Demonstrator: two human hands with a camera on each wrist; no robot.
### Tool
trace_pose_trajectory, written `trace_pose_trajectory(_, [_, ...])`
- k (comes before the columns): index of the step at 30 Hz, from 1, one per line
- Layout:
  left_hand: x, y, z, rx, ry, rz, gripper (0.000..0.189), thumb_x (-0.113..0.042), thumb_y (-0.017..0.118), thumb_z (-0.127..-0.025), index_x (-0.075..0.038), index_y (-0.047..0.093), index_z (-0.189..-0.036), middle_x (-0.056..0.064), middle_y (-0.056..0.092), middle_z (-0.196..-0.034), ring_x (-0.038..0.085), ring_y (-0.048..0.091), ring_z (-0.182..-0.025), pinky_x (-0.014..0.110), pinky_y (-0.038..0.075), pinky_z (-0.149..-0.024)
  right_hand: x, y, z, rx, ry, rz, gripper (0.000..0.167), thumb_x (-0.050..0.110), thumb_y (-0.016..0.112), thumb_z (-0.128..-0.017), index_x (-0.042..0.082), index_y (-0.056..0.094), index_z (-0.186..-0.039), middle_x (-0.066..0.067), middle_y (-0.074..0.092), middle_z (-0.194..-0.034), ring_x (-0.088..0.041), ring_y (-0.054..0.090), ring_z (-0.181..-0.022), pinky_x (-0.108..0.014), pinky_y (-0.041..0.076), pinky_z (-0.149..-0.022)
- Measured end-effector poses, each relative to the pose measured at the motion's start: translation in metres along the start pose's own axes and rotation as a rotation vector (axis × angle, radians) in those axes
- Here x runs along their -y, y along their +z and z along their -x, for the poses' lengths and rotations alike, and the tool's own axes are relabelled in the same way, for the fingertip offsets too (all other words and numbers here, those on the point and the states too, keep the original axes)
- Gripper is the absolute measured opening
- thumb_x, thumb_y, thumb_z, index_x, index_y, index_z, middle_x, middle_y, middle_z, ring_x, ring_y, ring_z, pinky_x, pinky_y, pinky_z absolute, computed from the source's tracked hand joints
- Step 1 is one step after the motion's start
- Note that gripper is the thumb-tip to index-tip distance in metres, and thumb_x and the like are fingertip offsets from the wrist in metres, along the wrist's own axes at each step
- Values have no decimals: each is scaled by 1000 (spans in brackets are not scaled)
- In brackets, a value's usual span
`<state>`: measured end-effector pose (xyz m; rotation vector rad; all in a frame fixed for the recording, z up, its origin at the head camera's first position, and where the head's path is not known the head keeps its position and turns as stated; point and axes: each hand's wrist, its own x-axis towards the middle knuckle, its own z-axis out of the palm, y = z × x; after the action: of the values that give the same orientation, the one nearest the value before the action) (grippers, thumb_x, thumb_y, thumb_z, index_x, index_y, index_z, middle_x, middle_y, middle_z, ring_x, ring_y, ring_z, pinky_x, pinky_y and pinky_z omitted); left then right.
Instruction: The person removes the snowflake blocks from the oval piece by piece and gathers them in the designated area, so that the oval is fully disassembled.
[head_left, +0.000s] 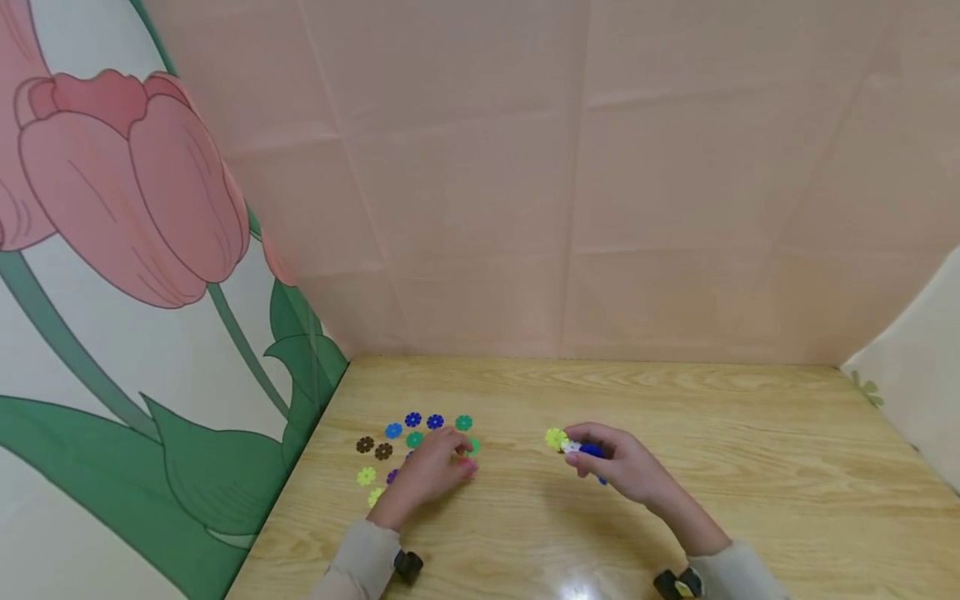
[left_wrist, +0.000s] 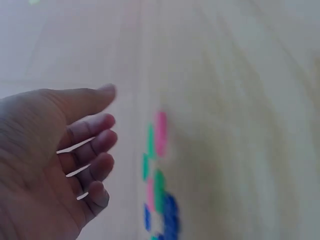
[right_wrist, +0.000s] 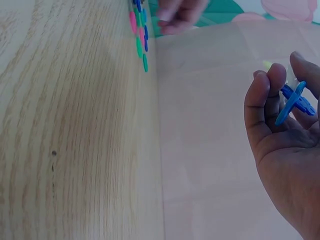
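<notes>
My right hand [head_left: 618,462] grips a small joined chain of flower-shaped plastic discs, a yellow disc [head_left: 556,438] at its far end, a white disc [head_left: 572,447] beside it, and blue discs [right_wrist: 299,102] between the fingers and thumb. The chain is held up off the table. My left hand [head_left: 435,467] hovers over a spread of loose discs, its fingers loosely bent and nothing between them in the left wrist view. Nearest to its fingertips are a pink disc [left_wrist: 160,133] and a green disc [head_left: 472,447]. The hand hides part of the spread in the head view.
Around the left hand lie several discs: dark blue [head_left: 413,419], brown [head_left: 365,445], yellow-green [head_left: 366,476] and green [head_left: 464,422]. The wooden table [head_left: 750,467] meets a pinkish cloth wall [head_left: 480,250] behind and a tulip-print wall [head_left: 172,467] at left.
</notes>
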<state>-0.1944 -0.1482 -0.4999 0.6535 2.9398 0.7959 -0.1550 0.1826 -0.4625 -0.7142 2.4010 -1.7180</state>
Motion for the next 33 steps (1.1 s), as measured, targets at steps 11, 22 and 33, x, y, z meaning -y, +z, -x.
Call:
trace_pose_trajectory(11, [-67, -18, -5, -64, 239, 224, 25, -37, 61, -102, -19, 70, -117, -4, 67, -108, 4, 57, -92, 23, 50, -75, 3, 6, -1, 16, -1, -32, 30, 15, 65, -100, -2, 58, -125, -14, 66, -95, -16, 66, -80, -28, 55, -65])
trace_pose_trajectory(22, [-97, -14, -11, -13, 316, 282, 28, -37, 59, -103, -20, 66, -124, -10, 66, -111, -1, 57, -92, 19, 50, -75, 9, 7, -1, 62, -50, -25, 28, 14, 64, -101, 0, 59, -125, -13, 64, -96, -14, 62, -80, -29, 55, -65])
trace_pose_trajectory(33, [-105, -9, -13, -14, 312, 288, 21, -35, 62, -101, -19, 70, -114, -13, 62, -98, -1, 53, -83, 18, 49, -68, 6, 7, -1, 84, -95, -23, 27, 12, 63, -101, 1, 58, -125, -14, 63, -100, -14, 64, -82, -30, 56, -67])
